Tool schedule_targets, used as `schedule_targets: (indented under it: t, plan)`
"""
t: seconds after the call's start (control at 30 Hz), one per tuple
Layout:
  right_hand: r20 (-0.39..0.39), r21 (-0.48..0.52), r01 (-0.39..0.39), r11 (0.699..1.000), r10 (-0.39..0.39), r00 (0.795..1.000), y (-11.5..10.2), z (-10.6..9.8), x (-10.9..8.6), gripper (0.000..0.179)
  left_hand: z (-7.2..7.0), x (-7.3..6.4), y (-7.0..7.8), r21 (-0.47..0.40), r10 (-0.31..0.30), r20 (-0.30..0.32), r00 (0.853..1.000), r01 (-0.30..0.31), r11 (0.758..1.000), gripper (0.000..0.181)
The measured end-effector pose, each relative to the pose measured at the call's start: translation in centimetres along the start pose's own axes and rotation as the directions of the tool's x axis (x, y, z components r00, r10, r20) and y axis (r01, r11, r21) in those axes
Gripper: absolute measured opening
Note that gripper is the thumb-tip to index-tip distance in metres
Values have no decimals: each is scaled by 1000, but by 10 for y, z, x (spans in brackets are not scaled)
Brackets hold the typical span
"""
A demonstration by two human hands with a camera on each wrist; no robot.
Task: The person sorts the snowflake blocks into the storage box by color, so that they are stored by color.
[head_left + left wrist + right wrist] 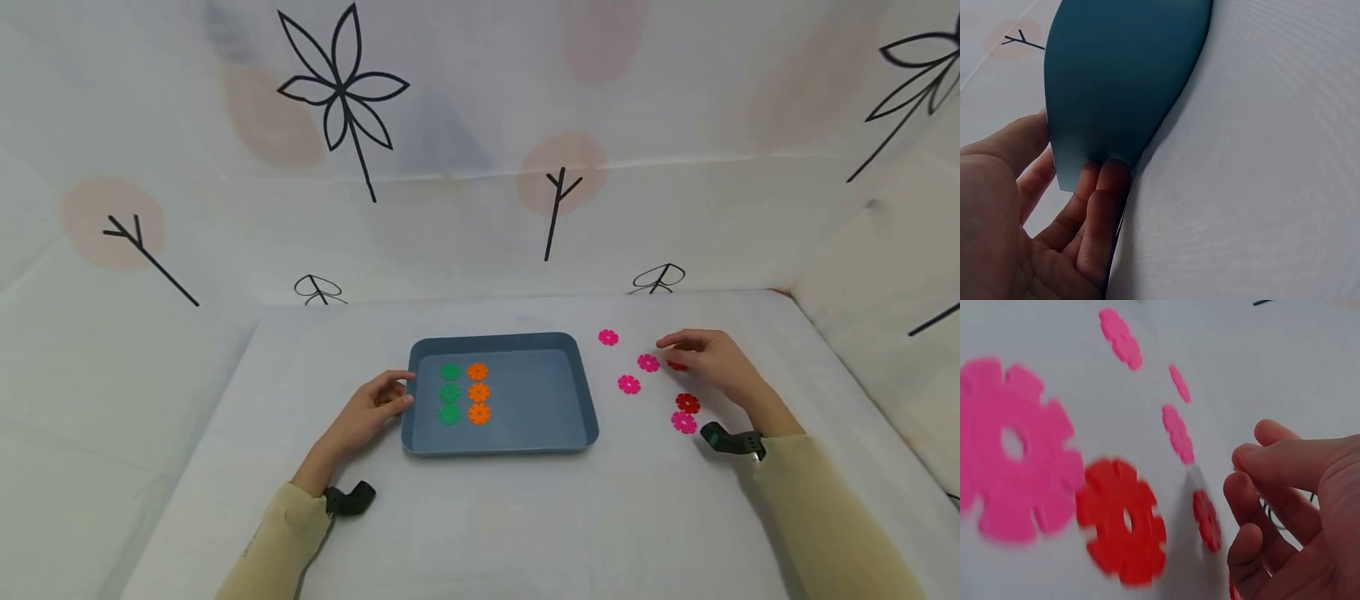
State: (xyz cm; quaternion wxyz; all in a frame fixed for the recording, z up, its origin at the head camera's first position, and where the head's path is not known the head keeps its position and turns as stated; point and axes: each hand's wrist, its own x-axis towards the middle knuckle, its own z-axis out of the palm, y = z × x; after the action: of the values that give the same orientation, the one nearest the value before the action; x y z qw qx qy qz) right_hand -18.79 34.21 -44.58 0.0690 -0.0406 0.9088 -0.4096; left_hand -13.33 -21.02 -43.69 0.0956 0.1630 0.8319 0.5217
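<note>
A blue-grey tray holds a column of three green notched flower discs and, beside it, a column of three orange ones. At the tray's left edge my left hand grips the rim, its fingertips against the outer wall. Over the table to the right hovers my right hand, fingers loosely bent with nothing visible between them. Below it lies a red flower disc, partly hidden by the hand in the head view. Nearby are another red disc and several pink discs.
White cloth covers the table. Behind it rises a pale curtain with printed flowers and twigs. One pink disc lies close to the right wrist's black camera band.
</note>
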Motion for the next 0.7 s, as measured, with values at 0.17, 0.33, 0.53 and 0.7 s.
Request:
schedule_targets:
  t: [0.17,0.33,0.53,0.7]
  plan:
    - [-19,-71,-56,996,54,998,13,-7,-5,35,3,5,-23,-6,-1,-12,1000,1,1000,40]
    - [-41,-78,-71,994,68,997,25,-3,-8,34,2,4,-19,-8,3,-13,1000,-3,1000,39]
    - [-90,-74,-40,996,33,995,28,2,-13,29,1,0,0,1,-4,-5,1000,4,1000,40]
    - [-100,-99,-23,995,13,995,28,4,-14,26,0,-1,1,-2,-10,-2,1000,10,1000,41]
